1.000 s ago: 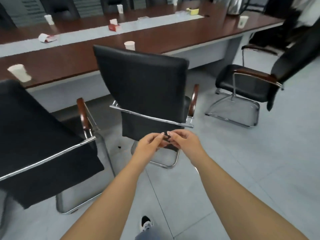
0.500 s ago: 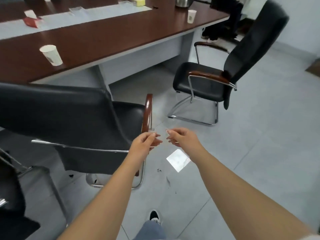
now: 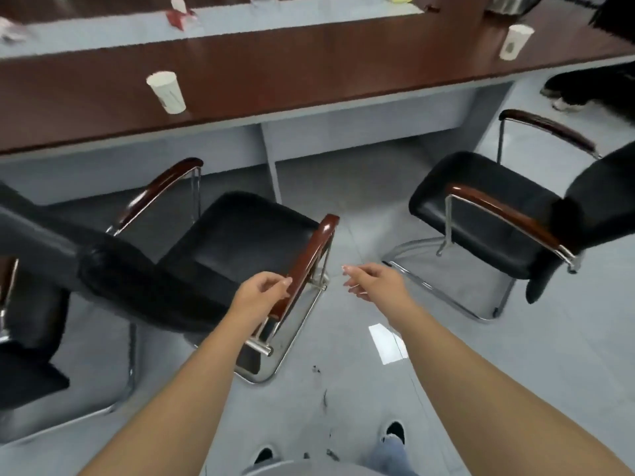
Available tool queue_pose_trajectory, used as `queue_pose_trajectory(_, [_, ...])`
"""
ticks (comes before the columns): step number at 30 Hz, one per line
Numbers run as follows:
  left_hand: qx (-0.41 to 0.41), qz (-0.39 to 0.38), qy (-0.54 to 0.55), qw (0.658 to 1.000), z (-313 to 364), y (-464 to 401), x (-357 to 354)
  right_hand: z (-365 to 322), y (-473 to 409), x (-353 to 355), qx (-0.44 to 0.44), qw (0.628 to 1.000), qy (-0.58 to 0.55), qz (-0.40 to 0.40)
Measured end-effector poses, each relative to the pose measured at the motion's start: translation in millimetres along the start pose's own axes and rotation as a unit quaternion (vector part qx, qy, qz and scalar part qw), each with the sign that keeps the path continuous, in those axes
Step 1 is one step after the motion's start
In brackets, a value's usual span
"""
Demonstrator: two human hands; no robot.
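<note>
Black padding covers the chair (image 3: pixel 24 369) at the far left edge, only partly in view. Behind it, a white paper cup (image 3: pixel 166 92) stands upright near the front edge of the long dark-brown worktop (image 3: pixel 309 63). Next comes the middle chair (image 3: pixel 240 235), its seat turned toward the worktop, with a reddish wooden armrest (image 3: pixel 309 259) on a chrome frame along its near side. The left hand (image 3: pixel 261 293) hovers at the near end of that armrest with its fingers curled and the thumb drawn up to the fingertips, which lie right at the wood; whether they touch it or pinch anything I cannot tell. Just beside it and apart from it, over the grey tiled floor (image 3: pixel 481 372), the right hand (image 3: pixel 374 283) has its fingers half curled and narrow, and whether something thin is held in them I cannot tell. A bright patch (image 3: pixel 386 343) lies on the floor below that wrist. Further right stands a third chair (image 3: pixel 481 207), turned sideways, and a second paper cup (image 3: pixel 515 41) sits upright on the worktop's right end.
</note>
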State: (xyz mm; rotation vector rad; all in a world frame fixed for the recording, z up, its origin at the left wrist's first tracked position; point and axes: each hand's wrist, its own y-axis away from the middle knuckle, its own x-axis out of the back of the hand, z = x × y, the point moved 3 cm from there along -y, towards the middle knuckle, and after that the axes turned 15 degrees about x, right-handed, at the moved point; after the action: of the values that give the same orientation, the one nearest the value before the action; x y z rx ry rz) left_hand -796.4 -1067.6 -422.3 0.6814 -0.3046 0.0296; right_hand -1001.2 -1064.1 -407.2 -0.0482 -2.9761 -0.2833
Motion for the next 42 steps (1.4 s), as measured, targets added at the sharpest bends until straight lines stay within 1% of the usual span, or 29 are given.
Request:
queue_pose_trajectory(2, [0.028, 0.053, 0.026, 0.998, -3, -7, -12, 3, -27, 16, -0.001, 0.998, 0.032, -0.059])
queue_pose_trajectory(3, [0.036, 0.063, 0.025, 0.997, -3, -8, -14, 2, -34, 20, -0.002, 0.997, 0.037, -0.071])
queue_pose_trajectory(5, [0.077, 0.091, 0.03, 0.992, -11, -13, -27, 8, -56, 28, -0.024, 0.992, 0.04, -0.116])
queue_pose_trajectory(7, [0.101, 0.102, 0.031, 0.989, -15, -16, -32, 13, -69, 27, -0.039, 0.989, 0.037, -0.141])
queue_pose_trajectory(11, [0.149, 0.147, 0.032, 0.977, -21, -36, -38, 34, -105, 11, -0.07, 0.972, 0.068, -0.214])
queue_pose_trajectory(13, [0.16, 0.164, 0.023, 0.973, -24, -49, -36, 49, -120, 0, -0.093, 0.965, 0.077, -0.234])
queue_pose_trajectory(16, [0.185, 0.166, 0.014, 0.968, -36, -80, -29, 76, -147, -24, -0.128, 0.948, 0.102, -0.272])
queue_pose_trajectory(18, [0.202, 0.152, 0.016, 0.967, -47, -97, -27, 89, -157, -37, -0.151, 0.944, 0.096, -0.278])
queue_pose_trajectory(21, [0.254, 0.129, 0.029, 0.958, -68, -127, -29, 109, -177, -60, -0.202, 0.932, 0.09, -0.287])
queue_pose_trajectory(25, [0.314, 0.081, 0.013, 0.946, -85, -142, -41, 126, -187, -75, -0.293, 0.913, 0.024, -0.282])
queue_pose_trajectory(28, [0.349, 0.09, -0.006, 0.933, -95, -145, -49, 137, -186, -83, -0.339, 0.895, -0.018, -0.289])
queue_pose_trajectory(30, [0.366, 0.101, -0.003, 0.925, -91, -147, -52, 142, -188, -88, -0.372, 0.889, -0.077, -0.256])
queue_pose_trajectory(32, [0.373, 0.105, -0.004, 0.922, -82, -147, -52, 141, -192, -92, -0.404, 0.882, -0.142, -0.199])
queue_pose_trajectory(34, [0.38, 0.095, -0.005, 0.92, -76, -143, -53, 139, -194, -89, -0.418, 0.877, -0.144, -0.189])
queue_pose_trajectory(36, [0.38, 0.084, -0.015, 0.921, -76, -143, -55, 136, -197, -85, -0.422, 0.874, -0.125, -0.205])
queue_pose_trajectory(39, [0.38, 0.081, -0.004, 0.921, -62, -151, -63, 129, -215, -74, -0.408, 0.88, -0.11, -0.217])
queue_pose_trajectory(42, [0.381, 0.071, 0.018, 0.922, -45, -161, -87, 122, -237, -53, -0.399, 0.884, -0.084, -0.228])
